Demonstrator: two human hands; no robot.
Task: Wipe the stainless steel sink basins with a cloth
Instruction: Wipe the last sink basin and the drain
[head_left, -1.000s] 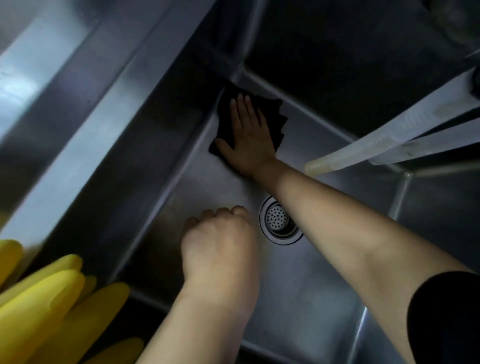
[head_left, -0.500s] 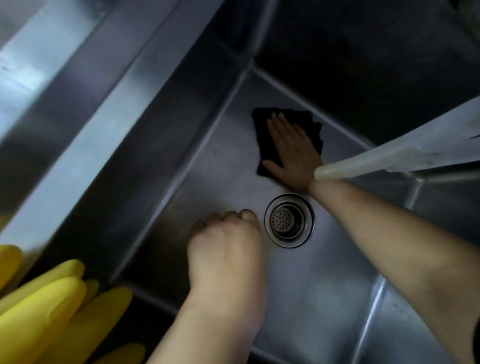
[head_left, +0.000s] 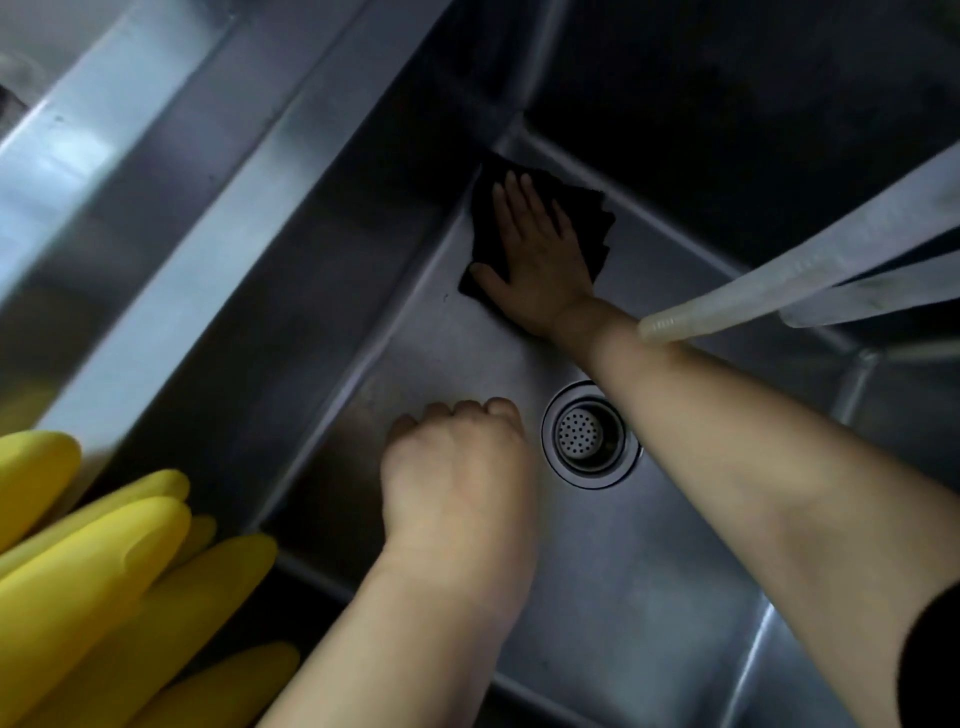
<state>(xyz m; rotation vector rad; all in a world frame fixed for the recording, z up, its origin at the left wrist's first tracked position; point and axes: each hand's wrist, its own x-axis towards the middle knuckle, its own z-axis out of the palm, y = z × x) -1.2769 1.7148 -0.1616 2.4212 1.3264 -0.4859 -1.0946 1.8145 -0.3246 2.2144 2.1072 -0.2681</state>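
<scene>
A: Logging hand pose. The right hand (head_left: 537, 260) is lying flat, palm down, on the black cloth (head_left: 597, 223), arm reaching forward across the sink basin (head_left: 649, 597). Its fingers (head_left: 514, 202) are lying straight and close together, thumb splayed out to the left; they are pressing the cloth, not curling round it.

B: Cloth position?

A: It is sitting on the basin floor at the far left corner, its upper edge meeting the seam where floor and walls join. It is dark, soft and crumpled, with ragged folds showing past the hand on the right.

B: Left hand?

A: The left hand (head_left: 457, 467) is resting on the basin floor just left of the drain (head_left: 589, 434), fingers curling under into a loose fist. Whether they are enclosing anything, I cannot tell; the back of the hand is hiding the palm.

B: Materials?

A: The basin is brushed steel, dull grey, with pressed creases running to the corners. The drain is round, with a perforated strainer cup. A translucent hose (head_left: 779, 275) is crossing above the right forearm. Yellow rubber gloves (head_left: 104, 571), smooth and glossy, are lying at lower left on the rim.
</scene>
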